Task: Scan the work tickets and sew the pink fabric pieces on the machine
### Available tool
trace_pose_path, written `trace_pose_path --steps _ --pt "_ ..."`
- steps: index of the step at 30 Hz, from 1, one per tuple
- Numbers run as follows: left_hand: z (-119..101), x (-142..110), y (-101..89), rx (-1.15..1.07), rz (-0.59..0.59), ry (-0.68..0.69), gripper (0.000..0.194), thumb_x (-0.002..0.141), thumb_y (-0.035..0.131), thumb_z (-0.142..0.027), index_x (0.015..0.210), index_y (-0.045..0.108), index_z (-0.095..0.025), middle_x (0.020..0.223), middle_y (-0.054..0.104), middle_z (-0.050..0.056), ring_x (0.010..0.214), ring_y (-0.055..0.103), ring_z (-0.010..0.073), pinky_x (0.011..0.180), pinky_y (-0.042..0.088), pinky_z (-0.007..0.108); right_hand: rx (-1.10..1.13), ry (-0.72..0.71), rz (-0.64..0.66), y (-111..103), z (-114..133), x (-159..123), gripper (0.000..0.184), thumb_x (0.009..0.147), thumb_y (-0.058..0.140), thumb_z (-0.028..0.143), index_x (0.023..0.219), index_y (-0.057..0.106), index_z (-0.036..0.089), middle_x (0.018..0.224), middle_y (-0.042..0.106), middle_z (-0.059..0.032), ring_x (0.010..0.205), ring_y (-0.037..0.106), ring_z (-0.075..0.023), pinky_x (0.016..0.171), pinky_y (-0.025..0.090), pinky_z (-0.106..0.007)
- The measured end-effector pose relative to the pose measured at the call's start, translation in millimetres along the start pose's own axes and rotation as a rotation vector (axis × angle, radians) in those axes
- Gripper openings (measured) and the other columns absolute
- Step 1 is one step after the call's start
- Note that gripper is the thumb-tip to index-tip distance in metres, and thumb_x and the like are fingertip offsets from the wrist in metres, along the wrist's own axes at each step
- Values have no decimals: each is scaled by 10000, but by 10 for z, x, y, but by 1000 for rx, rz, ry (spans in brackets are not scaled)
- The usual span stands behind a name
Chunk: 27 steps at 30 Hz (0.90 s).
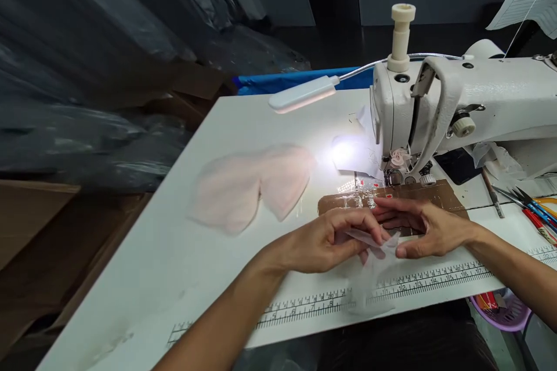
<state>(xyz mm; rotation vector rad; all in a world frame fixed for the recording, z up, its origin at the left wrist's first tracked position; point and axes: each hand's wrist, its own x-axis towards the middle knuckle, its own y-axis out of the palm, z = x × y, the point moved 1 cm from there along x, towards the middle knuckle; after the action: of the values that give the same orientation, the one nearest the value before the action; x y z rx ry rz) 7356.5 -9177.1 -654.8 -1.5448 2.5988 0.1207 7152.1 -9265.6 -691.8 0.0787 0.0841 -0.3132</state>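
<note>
A thin, see-through white piece of fabric (368, 281) hangs from my left hand (333, 240), pinched between thumb and fingers, and its lower end drapes over the table's front edge. Just to the right, my right hand (435, 229) is open, with the fingers stretched toward the left and the thumb apart, close to the fabric's upper corner. Behind both hands lies a brown taped plate (444, 200) on the bed of a white sewing machine (487, 95). A pale pink, lobed fabric piece (243, 185) rests flat on the table, left of my hands.
A lit lamp (304, 94) reaches over the white table (161, 266), which has a ruler strip (300, 307) along its front. Scissors (533, 203), pens and a dark phone (459, 165) lie at right. A purple basket (507, 316) sits below the edge.
</note>
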Motion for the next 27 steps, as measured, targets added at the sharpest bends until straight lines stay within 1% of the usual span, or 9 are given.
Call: trace_pose_path --steps 2,4,7,10,13,18,20,25,27 --pt "-4 13 62 -25 36 54 166 862 587 -141 949 723 -176 1052 735 100 891 719 186 766 605 298 1 -7 63 47 47 -5 973 672 853 324 1501 359 202 1367 576 -134 1266 554 -223 1128 407 -442" --pt "-6 25 83 -15 30 105 209 890 568 -143 979 749 -195 1073 740 99 867 723 184 778 605 316 -15 16 111 75 103 -14 886 664 858 294 1446 452 199 1276 641 -106 1203 595 -215 1110 422 -432" --pt "-2 21 41 50 -43 154 225 907 563 -162 1006 758 -213 1065 743 97 946 710 208 838 593 344 -7 103 169 88 167 -34 403 725 787 240 1112 695 176 1003 723 -38 939 674 -154 931 538 -333" --pt "17 -25 -46 166 -145 124 284 883 597 -171 1134 716 -229 1128 719 95 1070 673 226 924 560 355 27 158 159 59 183 -41 106 778 698 201 873 709 155 775 690 16 718 643 -89 741 547 -234" --pt "41 -87 -121 211 -164 56 490 811 681 -165 1288 624 -261 1239 666 107 1179 622 258 933 555 351 3 196 56 -5 173 -30 161 827 647 235 954 688 144 739 676 11 656 642 -80 616 509 -192" --pt "87 -54 -113 37 -35 -73 695 726 788 -225 1371 535 -279 1220 662 117 1015 693 257 832 600 381 -33 311 16 -50 159 -12 177 881 590 280 983 654 151 593 622 28 522 611 -89 469 475 -179" --pt "126 22 -72 0 -94 -106 642 735 793 -299 1330 560 -243 1230 655 124 992 690 246 770 612 352 -37 324 55 -30 158 -9 164 877 581 266 973 651 153 573 593 41 506 601 -85 414 441 -156" --pt "191 166 50 27 -211 -152 322 833 700 -367 1091 677 -175 796 696 36 660 662 133 589 585 244 -34 356 135 -13 173 -33 153 863 598 255 968 633 149 697 616 28 561 627 -76 413 454 -142" --pt "173 159 62 39 -241 -168 256 821 703 -395 928 697 -162 739 675 26 624 646 122 554 574 226 -31 375 148 -55 203 -61 237 850 631 286 1043 632 147 676 624 28 572 628 -88 432 473 -158"
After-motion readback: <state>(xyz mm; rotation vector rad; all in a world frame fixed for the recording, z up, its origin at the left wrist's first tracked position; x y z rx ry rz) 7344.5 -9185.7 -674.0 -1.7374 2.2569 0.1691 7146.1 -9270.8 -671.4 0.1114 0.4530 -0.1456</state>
